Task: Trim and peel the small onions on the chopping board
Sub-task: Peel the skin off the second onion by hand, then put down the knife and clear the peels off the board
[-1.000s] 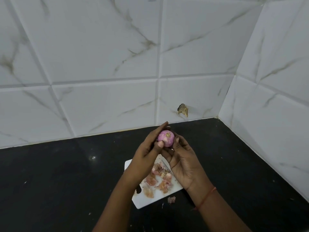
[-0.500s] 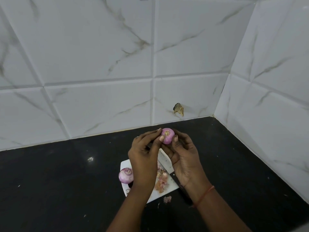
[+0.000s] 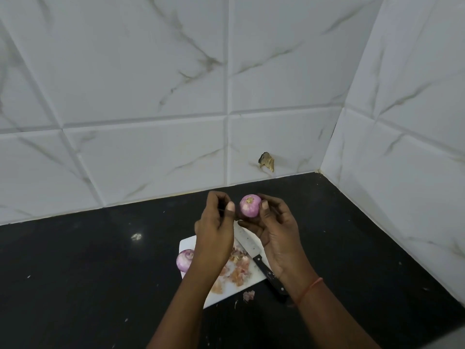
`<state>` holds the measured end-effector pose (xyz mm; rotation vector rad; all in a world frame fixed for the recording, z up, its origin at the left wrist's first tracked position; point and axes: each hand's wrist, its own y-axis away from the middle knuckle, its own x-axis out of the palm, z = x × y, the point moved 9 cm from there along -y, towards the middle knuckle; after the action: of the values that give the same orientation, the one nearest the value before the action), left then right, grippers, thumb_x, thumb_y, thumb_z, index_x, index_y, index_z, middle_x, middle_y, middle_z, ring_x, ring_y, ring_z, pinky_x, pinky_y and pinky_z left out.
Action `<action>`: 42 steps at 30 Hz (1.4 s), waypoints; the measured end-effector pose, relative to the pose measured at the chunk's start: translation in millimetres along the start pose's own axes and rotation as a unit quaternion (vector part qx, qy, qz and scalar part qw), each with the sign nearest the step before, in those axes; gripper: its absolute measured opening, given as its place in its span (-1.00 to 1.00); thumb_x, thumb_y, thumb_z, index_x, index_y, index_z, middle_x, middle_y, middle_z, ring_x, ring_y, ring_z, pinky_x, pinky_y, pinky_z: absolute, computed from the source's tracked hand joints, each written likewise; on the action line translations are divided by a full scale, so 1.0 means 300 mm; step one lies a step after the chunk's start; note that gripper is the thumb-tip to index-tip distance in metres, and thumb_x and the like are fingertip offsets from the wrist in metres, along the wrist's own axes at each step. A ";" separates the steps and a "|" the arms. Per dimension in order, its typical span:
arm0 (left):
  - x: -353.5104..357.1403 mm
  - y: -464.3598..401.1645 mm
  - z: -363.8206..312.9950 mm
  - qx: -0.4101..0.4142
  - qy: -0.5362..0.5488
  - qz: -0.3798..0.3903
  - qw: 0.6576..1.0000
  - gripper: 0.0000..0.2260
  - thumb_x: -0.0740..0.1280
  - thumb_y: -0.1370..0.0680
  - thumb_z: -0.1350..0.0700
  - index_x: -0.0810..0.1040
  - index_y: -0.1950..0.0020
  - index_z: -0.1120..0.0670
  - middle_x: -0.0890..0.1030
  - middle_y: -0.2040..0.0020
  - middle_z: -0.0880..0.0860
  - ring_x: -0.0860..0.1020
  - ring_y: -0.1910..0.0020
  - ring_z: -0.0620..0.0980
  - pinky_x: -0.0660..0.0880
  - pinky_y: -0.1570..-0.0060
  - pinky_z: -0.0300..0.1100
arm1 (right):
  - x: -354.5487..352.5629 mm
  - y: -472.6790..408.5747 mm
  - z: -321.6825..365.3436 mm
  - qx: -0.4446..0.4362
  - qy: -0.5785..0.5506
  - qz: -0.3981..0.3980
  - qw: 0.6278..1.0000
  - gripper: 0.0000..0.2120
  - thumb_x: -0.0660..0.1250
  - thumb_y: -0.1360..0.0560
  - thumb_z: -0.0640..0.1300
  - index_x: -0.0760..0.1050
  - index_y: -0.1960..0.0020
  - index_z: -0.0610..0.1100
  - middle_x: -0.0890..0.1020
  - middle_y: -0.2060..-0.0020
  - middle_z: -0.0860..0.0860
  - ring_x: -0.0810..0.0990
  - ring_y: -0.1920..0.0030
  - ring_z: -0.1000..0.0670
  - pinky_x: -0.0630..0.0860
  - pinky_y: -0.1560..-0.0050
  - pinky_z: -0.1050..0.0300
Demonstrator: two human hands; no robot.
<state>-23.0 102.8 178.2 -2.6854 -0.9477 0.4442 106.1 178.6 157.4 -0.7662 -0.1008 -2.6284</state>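
Right now the person's right hand [image 3: 278, 238] holds a small pinkish-purple onion [image 3: 249, 205] up above the counter, thumb on its right side and fingers curled beneath it, the trimmed end facing up. The left hand [image 3: 214, 233] sits just beside it, apart from the onion, with thumb and fingertips pinched together; whether a thin sliver of skin is caught between them I cannot tell.

Below the hands, a white chopping board [image 3: 226, 289] lies on the black countertop [image 3: 88, 273], partly hidden by the left forearm. A second onion [image 3: 184, 259], purple and whitish, rests at the board's left edge. Loose peelings [image 3: 239, 269] are scattered over the middle of the board, and one scrap of skin [image 3: 249, 295] lies on the counter just off its near corner. A knife [image 3: 254, 253] with a black handle lies slantwise on the board's right side, blade pointing toward the wall, handle reaching off the board onto the counter. The right wrist wears an orange thread band [image 3: 308, 289].

White marble-veined tiles [image 3: 151, 96] back the corner, with a brown chipped patch [image 3: 266, 161] low on the wall.
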 end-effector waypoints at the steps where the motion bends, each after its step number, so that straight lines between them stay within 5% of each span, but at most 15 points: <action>1: -0.008 0.005 0.018 -0.004 -0.020 -0.002 1.000 -0.87 0.17 -0.68 -0.01 0.41 0.06 -0.07 0.52 0.24 -0.08 0.51 0.22 -0.10 0.49 0.00 0.03 | -0.010 0.001 0.002 -0.011 0.030 -0.010 0.999 -0.74 0.36 -0.46 -0.10 0.55 -0.11 -0.18 0.66 -0.04 -0.18 0.68 -0.02 -0.21 0.63 -0.01 -0.16; 7: -0.058 0.015 0.129 -0.076 -0.083 -0.012 0.994 -0.61 0.16 -0.66 -0.15 0.55 0.24 0.00 0.60 0.31 -0.01 0.58 0.26 -0.05 0.48 0.15 -0.06 | -0.012 0.001 0.017 -0.075 0.206 -0.009 0.976 -0.78 0.47 -0.45 -0.20 0.61 -0.09 -0.14 0.69 0.01 -0.05 0.68 -0.02 -0.07 0.63 -0.02 0.02; 10: -0.026 0.028 0.168 -0.166 0.088 0.051 0.981 -0.61 0.17 -0.58 -0.24 0.59 -0.07 0.03 0.69 0.02 0.04 0.68 0.00 0.03 0.58 -0.04 -0.10 | 0.032 0.014 0.003 -0.097 0.269 0.022 0.958 -0.72 0.52 -0.39 -0.25 0.59 -0.07 -0.10 0.68 0.01 0.01 0.66 -0.02 0.06 0.60 -0.02 0.18; 12: 0.026 0.051 0.165 -0.204 0.245 0.112 0.941 -0.68 0.22 -0.62 -0.11 0.53 -0.29 0.00 0.67 -0.16 0.04 0.67 -0.14 0.01 0.61 -0.14 -0.07 | 0.077 0.019 -0.008 -0.134 0.338 0.059 0.930 -0.76 0.49 -0.43 -0.23 0.60 -0.08 -0.09 0.67 0.00 0.05 0.64 -0.06 0.09 0.58 -0.08 0.21; 14: 0.015 0.057 0.180 -0.214 0.300 0.106 0.924 -0.76 0.25 -0.66 0.09 0.57 -0.31 0.03 0.65 -0.22 0.08 0.66 -0.16 0.02 0.61 -0.14 -0.05 | 0.106 0.022 -0.014 -0.166 0.410 0.079 0.894 -0.83 0.39 -0.52 -0.21 0.64 -0.09 -0.06 0.67 -0.02 0.12 0.60 -0.12 0.17 0.52 -0.17 0.25; 18: -0.179 0.034 0.293 -0.186 0.023 0.004 0.982 -0.80 0.47 -0.53 0.13 0.62 -0.14 -0.03 0.64 -0.12 -0.05 0.62 -0.04 -0.12 0.61 -0.04 -0.17 | 0.022 0.014 -0.009 -0.171 0.424 0.011 0.889 -0.91 0.43 -0.49 -0.26 0.63 0.04 -0.11 0.68 0.18 0.13 0.67 0.20 0.18 0.57 0.14 0.34; 21: -0.282 0.056 0.388 -0.187 -0.126 0.006 0.974 -0.69 0.56 -0.43 0.16 0.57 -0.10 -0.03 0.59 -0.04 -0.14 0.55 -0.04 -0.16 0.44 0.12 -0.36 | -0.060 -0.013 -0.080 -0.122 0.545 0.001 0.830 -0.83 0.48 -0.45 -0.08 0.57 0.24 -0.13 0.60 0.36 0.08 0.58 0.30 0.13 0.46 0.30 0.34; 24: -0.266 0.121 0.497 -0.235 -0.158 0.049 0.958 -0.68 0.55 -0.41 0.21 0.56 -0.08 -0.02 0.56 -0.06 -0.05 0.55 -0.05 -0.08 0.42 0.16 -0.35 | -0.143 -0.035 -0.212 0.003 0.614 0.037 0.788 -0.84 0.31 -0.58 -0.10 0.61 0.11 -0.13 0.60 0.32 0.09 0.60 0.29 0.08 0.55 0.22 0.17; 27: -0.260 0.149 0.534 -0.217 -0.168 0.026 0.961 -0.71 0.52 -0.41 0.23 0.55 -0.03 -0.01 0.55 -0.03 -0.01 0.56 0.00 -0.05 0.46 0.14 -0.27 | -0.172 -0.035 -0.234 -0.018 0.619 0.005 0.785 -0.87 0.36 -0.49 -0.29 0.56 0.16 -0.08 0.63 0.23 0.06 0.62 0.23 0.04 0.58 0.18 0.11; 29: -0.281 0.145 0.550 -0.221 -0.172 -0.004 0.960 -0.80 0.42 -0.48 0.25 0.54 -0.01 0.00 0.53 -0.04 0.01 0.56 -0.01 0.00 0.45 0.15 -0.24 | -0.150 -0.026 -0.264 -0.021 0.658 0.032 0.752 -0.88 0.41 -0.46 -0.23 0.56 0.22 -0.07 0.59 0.23 0.06 0.54 0.12 0.04 0.48 0.16 0.21; 31: -0.299 0.144 0.567 -0.234 -0.174 -0.024 0.956 -0.87 0.34 -0.52 0.24 0.52 0.05 0.00 0.50 -0.03 0.02 0.55 0.00 0.04 0.46 0.18 -0.21 | -0.115 -0.011 -0.304 -0.020 0.693 0.071 0.717 -0.88 0.33 -0.54 -0.13 0.63 0.11 -0.09 0.63 0.16 0.03 0.52 0.01 -0.02 0.50 0.06 0.10; 34: -0.280 0.158 0.576 -0.250 -0.167 -0.019 0.954 -0.83 0.45 -0.49 0.10 0.49 0.00 -0.04 0.56 0.03 0.01 0.58 0.09 0.00 0.59 0.13 -0.03 | -0.093 0.004 -0.331 0.001 0.652 0.073 0.755 -0.88 0.32 -0.55 -0.19 0.60 -0.02 -0.04 0.64 0.09 0.09 0.60 0.01 0.05 0.56 -0.04 0.11; 37: -0.247 0.168 0.574 -0.228 -0.224 0.010 0.947 -0.47 0.58 -0.38 -0.08 0.46 -0.29 -0.11 0.42 -0.16 -0.10 0.55 0.02 -0.12 0.59 0.06 -0.09 | -0.040 0.010 -0.363 -0.013 0.648 0.104 0.754 -0.94 0.41 -0.49 -0.15 0.57 0.16 -0.05 0.59 0.16 0.08 0.55 0.05 0.06 0.53 0.01 0.15; 39: -0.239 0.159 0.580 -0.220 -0.260 0.020 0.940 -0.32 0.60 -0.34 -0.11 0.42 -0.41 -0.13 0.35 -0.24 -0.11 0.54 -0.01 -0.11 0.58 0.07 -0.10 | -0.017 0.013 -0.383 -0.014 0.646 0.126 0.753 -0.90 0.34 -0.55 -0.10 0.62 0.06 -0.10 0.62 0.11 0.06 0.57 0.02 0.06 0.50 0.03 0.20; 42: -0.238 0.145 0.603 -0.246 -0.304 0.041 0.919 -0.33 0.56 -0.37 -0.12 0.41 -0.43 -0.16 0.37 -0.31 -0.09 0.54 -0.10 -0.06 0.49 0.06 -0.11 | -0.038 0.001 -0.363 -0.004 0.623 0.094 0.777 -0.89 0.35 -0.54 -0.19 0.58 0.04 0.01 0.64 0.14 0.14 0.61 0.10 0.13 0.56 0.06 0.23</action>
<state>-117.8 49.4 11.2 -3.1023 -1.2410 1.2654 60.6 163.1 59.0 0.9954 0.3400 -2.3839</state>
